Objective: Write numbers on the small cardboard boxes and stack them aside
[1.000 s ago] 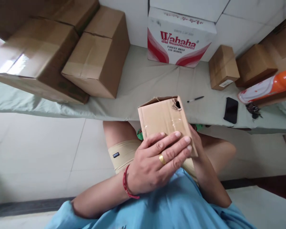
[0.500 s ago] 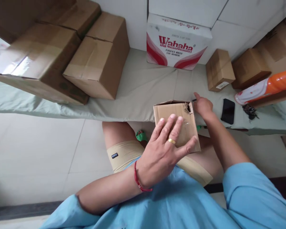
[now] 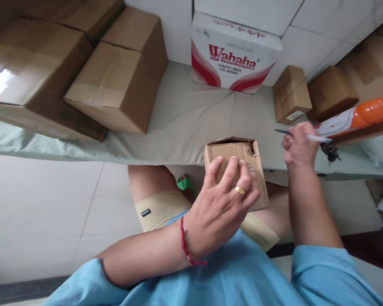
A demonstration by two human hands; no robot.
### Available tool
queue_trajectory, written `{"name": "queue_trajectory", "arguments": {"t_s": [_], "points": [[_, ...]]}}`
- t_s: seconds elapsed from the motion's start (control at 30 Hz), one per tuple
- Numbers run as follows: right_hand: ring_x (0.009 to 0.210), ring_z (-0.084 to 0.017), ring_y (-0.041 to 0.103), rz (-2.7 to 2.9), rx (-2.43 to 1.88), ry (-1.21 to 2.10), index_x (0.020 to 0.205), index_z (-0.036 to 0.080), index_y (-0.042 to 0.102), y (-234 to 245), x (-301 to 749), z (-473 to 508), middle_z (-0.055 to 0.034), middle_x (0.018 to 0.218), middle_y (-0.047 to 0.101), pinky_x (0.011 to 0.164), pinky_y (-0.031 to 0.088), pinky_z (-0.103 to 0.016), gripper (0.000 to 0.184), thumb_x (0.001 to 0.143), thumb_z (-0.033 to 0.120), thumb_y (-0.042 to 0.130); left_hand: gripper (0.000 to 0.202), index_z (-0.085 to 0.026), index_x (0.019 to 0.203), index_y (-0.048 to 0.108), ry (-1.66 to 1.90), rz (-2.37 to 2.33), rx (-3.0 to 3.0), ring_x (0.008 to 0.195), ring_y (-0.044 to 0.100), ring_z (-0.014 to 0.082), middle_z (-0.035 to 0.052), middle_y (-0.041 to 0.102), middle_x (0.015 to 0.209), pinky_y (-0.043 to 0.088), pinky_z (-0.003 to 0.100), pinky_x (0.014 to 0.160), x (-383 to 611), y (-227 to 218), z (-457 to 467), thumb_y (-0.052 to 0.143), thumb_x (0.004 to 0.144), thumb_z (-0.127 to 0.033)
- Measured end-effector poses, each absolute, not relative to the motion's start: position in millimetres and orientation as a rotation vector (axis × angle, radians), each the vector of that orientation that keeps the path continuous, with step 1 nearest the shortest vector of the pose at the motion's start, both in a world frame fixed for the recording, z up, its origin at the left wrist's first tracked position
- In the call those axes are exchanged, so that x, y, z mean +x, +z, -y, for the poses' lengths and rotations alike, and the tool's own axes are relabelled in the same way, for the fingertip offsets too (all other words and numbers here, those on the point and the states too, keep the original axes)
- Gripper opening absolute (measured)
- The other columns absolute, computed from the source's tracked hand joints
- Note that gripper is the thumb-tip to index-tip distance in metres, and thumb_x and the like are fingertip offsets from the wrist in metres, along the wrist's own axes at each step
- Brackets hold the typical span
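Observation:
In front of my lap, at the table's edge, is a small brown cardboard box (image 3: 225, 151) with a ragged hole near its far right corner. My left hand (image 3: 225, 197) lies on it, fingers bent and pressed against its upper face; the thumb is out of sight. My right hand (image 3: 301, 146) is raised to the right of the box, a little blurred, its fingers closed round a pen (image 3: 319, 138). The pen's dark pointed end faces left and its pale end right. A gap separates pen and box.
Large cartons (image 3: 115, 76) stand at the left. A white Wahaha water carton (image 3: 232, 55) is against the wall. Farther right are a small upright box (image 3: 290, 93), another brown box (image 3: 332, 91), an orange-and-white bottle (image 3: 367, 114) and keys (image 3: 330, 151). A green cloth (image 3: 181, 123) covers the table.
My right hand has moved right and lifted away from beside the box, with the pen now plainly visible. My left fingers have gone from spread to bent on the box. The phone is hidden now.

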State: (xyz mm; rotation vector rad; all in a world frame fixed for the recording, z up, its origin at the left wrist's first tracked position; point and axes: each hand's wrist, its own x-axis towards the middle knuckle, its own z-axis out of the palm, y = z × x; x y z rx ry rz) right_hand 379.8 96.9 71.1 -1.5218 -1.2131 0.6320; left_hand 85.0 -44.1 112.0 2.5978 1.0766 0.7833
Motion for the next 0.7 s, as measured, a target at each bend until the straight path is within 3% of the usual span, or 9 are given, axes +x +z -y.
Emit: {"name": "queue_trajectory", "arguments": {"t_s": [0.07, 0.17, 0.27, 0.37, 0.47, 0.57, 0.7], "points": [[0.044, -0.01, 0.029, 1.043, -1.264, 0.822, 0.083, 0.028, 0.053, 94, 367, -77, 0.0093, 0.059, 0.039, 0.043, 0.022, -0.024, 0.026, 0.087, 0.045, 0.072, 0.056, -0.019, 0.152, 0.058, 0.785, -1.079, 2.554, 0.16, 0.044, 0.0466, 0.0222, 0.056, 0.164, 0.024, 0.08, 0.133, 87, 112, 44, 0.064, 0.097, -0.013], [0.047, -0.008, 0.039, 1.071, -1.143, 0.947, 0.091, 0.027, 0.069, 119, 330, -48, 0.0054, 0.067, 0.059, 0.042, 0.028, -0.023, 0.024, 0.079, 0.041, 0.085, 0.059, -0.019, 0.157, 0.053, 0.741, -1.086, 2.519, 0.164, 0.037, 0.049, 0.0221, 0.047, 0.172, 0.016, 0.086, 0.132, 91, 113, 44, 0.062, 0.098, -0.013], [0.05, -0.008, 0.043, 1.126, -1.078, 0.976, 0.09, 0.025, 0.073, 126, 293, -33, 0.0053, 0.065, 0.058, 0.042, 0.029, -0.021, 0.026, 0.077, 0.039, 0.091, 0.061, -0.017, 0.16, 0.05, 0.68, -1.079, 2.554, 0.165, 0.033, 0.0506, 0.0218, 0.041, 0.176, 0.012, 0.088, 0.13, 94, 115, 44, 0.059, 0.1, -0.013], [0.049, -0.007, 0.039, 1.197, -1.057, 0.897, 0.086, 0.024, 0.07, 118, 271, -32, 0.0058, 0.063, 0.05, 0.041, 0.028, -0.021, 0.026, 0.09, 0.045, 0.084, 0.061, -0.015, 0.16, 0.05, 0.666, -1.076, 2.576, 0.165, 0.033, 0.0519, 0.0231, 0.04, 0.176, 0.011, 0.089, 0.13, 94, 116, 44, 0.058, 0.1, -0.013], [0.053, -0.009, 0.046, 1.263, -1.131, 0.639, 0.085, 0.026, 0.065, 113, 260, -34, 0.0028, 0.071, 0.055, 0.047, 0.04, -0.024, 0.032, 0.102, 0.053, 0.07, 0.064, -0.019, 0.161, 0.05, 0.687, -1.088, 2.547, 0.166, 0.033, 0.05, 0.0209, 0.041, 0.176, 0.009, 0.087, 0.131, 93, 115, 44, 0.06, 0.098, -0.012], [0.057, -0.011, 0.052, 1.319, -1.225, 0.423, 0.086, 0.027, 0.061, 114, 254, -32, 0.0016, 0.074, 0.056, 0.056, 0.048, -0.027, 0.037, 0.107, 0.058, 0.06, 0.066, -0.02, 0.162, 0.049, 0.689, -1.092, 2.545, 0.166, 0.032, 0.0498, 0.0203, 0.04, 0.177, 0.009, 0.086, 0.132, 93, 113, 44, 0.06, 0.098, -0.013], [0.061, -0.011, 0.053, 1.438, -1.252, 0.317, 0.09, 0.027, 0.061, 120, 252, -30, 0.0024, 0.075, 0.057, 0.062, 0.048, -0.027, 0.037, 0.111, 0.057, 0.056, 0.064, -0.02, 0.161, 0.05, 0.67, -1.107, 2.595, 0.165, 0.034, 0.0498, 0.0197, 0.04, 0.177, 0.013, 0.086, 0.131, 93, 113, 43, 0.061, 0.099, -0.017]]}}
